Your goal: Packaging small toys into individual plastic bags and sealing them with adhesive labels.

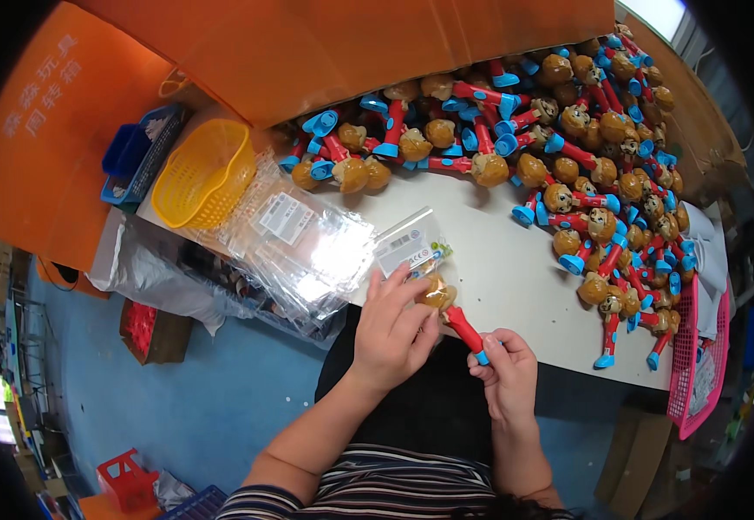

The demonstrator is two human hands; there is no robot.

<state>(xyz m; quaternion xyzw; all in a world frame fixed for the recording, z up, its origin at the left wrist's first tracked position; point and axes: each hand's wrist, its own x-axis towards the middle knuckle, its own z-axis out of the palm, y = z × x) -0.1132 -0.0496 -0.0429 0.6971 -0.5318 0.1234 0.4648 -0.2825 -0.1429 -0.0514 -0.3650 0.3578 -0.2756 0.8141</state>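
Observation:
A toy with a brown head and a red handle [463, 328] ending in blue lies at a slant in front of me. My right hand [510, 371] pinches the blue end between thumb and fingers. Its head lies at, and seems partly inside, a clear plastic bag [410, 243] with a printed panel. My left hand [391, 326] is bent around the bag's near end, beside the toy's head. The left fingertips rest on the plastic, and part of the bag is hidden under them.
Many similar toys [602, 223] are heaped across the white table [472, 225]. Flat clear bags [307, 251] lie in a stack at left, beside a yellow basket [212, 178] and a blue bin [134, 156]. An orange board [351, 52] stands behind; a pink basket [685, 364] is at right.

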